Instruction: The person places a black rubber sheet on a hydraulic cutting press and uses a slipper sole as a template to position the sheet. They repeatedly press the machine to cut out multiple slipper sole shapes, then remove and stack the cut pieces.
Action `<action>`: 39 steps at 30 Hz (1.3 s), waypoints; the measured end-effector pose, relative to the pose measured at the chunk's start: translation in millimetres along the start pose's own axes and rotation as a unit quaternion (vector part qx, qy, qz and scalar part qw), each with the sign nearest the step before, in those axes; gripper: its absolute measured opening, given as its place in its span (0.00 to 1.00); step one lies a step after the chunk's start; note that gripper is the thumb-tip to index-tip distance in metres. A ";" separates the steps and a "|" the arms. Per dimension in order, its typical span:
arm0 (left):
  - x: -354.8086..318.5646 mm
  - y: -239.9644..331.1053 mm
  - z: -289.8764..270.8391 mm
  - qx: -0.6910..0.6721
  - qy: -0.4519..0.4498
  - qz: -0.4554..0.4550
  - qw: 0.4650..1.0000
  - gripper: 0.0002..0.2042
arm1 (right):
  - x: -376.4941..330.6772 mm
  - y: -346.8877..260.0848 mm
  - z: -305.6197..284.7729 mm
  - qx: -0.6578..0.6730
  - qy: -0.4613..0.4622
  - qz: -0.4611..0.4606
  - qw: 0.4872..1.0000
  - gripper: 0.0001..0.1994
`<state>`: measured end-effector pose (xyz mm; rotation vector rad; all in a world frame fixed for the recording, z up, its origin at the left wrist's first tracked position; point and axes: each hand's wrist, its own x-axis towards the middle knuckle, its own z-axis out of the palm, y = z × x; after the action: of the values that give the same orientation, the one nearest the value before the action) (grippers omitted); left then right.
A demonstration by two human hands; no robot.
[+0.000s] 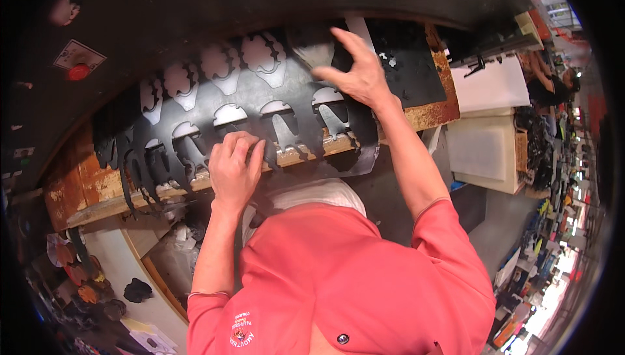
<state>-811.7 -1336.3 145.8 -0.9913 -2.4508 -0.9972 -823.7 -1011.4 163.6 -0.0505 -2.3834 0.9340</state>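
The black sheet (260, 114), punched with shaped holes, lay across the wooden board (97, 186); the left hand (234, 166) pinched its near edge, fingers curled; the right hand (358, 72) rested spread on its far end; lifting it seemingly wanted both grips firm.

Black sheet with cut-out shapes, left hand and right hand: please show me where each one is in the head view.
black sheet (299, 104): head view, on solid material between two rows of cut-outs.
left hand (233, 167): head view, on the back of the hand.
right hand (359, 76): head view, on the back of the hand.
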 end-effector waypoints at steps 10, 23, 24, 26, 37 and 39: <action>-5.5 -2.1 1.0 0.011 -0.006 -0.044 0.999 0.06 | 29.5 -56.6 -43.7 -0.030 0.143 -0.157 0.977 0.02; -6.6 -1.0 1.9 0.000 -0.013 -0.076 0.997 0.10 | -110.2 -21.7 -1.1 0.022 0.035 0.081 0.996 0.06; -7.3 -1.4 1.6 -0.005 -0.011 -0.073 0.997 0.10 | -109.8 -21.3 -1.9 0.025 0.035 0.080 0.996 0.06; -8.4 -1.5 1.7 -0.009 -0.014 -0.072 0.997 0.10 | -109.9 -22.0 -3.1 0.028 0.022 0.100 0.994 0.05; -15.4 8.7 4.2 -0.034 -0.025 -0.127 0.991 0.10 | -120.2 -28.2 -11.4 -0.007 -0.002 0.132 0.991 0.05; -14.6 8.2 3.9 -0.038 -0.020 -0.107 0.993 0.09 | -120.9 -27.6 -12.3 0.020 0.006 0.112 0.993 0.06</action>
<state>-795.7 -1336.5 139.6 -0.7885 -2.6120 -1.1563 -711.6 -1053.0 128.2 -0.3140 -2.3813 1.0806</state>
